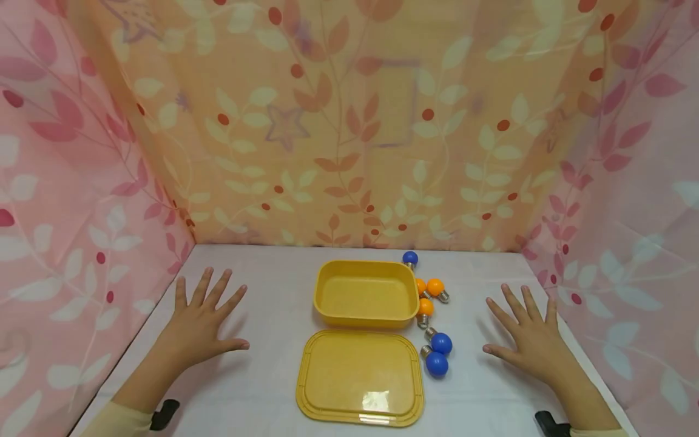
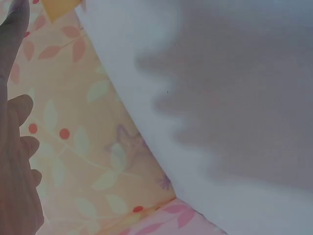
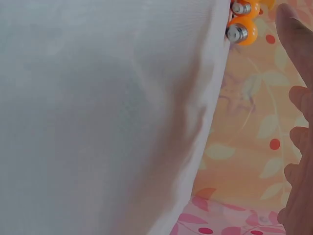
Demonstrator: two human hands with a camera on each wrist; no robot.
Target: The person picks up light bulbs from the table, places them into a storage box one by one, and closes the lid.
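Note:
My left hand [image 1: 196,331] is spread with straight fingers over the left side of the table, holding nothing. On the right side my right hand [image 1: 528,340] is spread the same way, also holding nothing. Between them stands a yellow plastic box [image 1: 366,320] without its cover. A flat yellow lid [image 1: 357,376] lies in front of it. Along the box's right side are orange bulbs [image 1: 435,287] with silver screw bases, two of them partly hidden by its rim. A blue bulb [image 1: 410,258] sits behind them, and two blue bulbs [image 1: 437,364] lie beside the lid.
White cloth covers the table [image 1: 262,400]. A patterned orange curtain [image 1: 349,121] rises at the back edge, with pink leaf-patterned curtains [image 1: 65,200] at both sides. Dark straps [image 1: 165,415] sit at the wrists.

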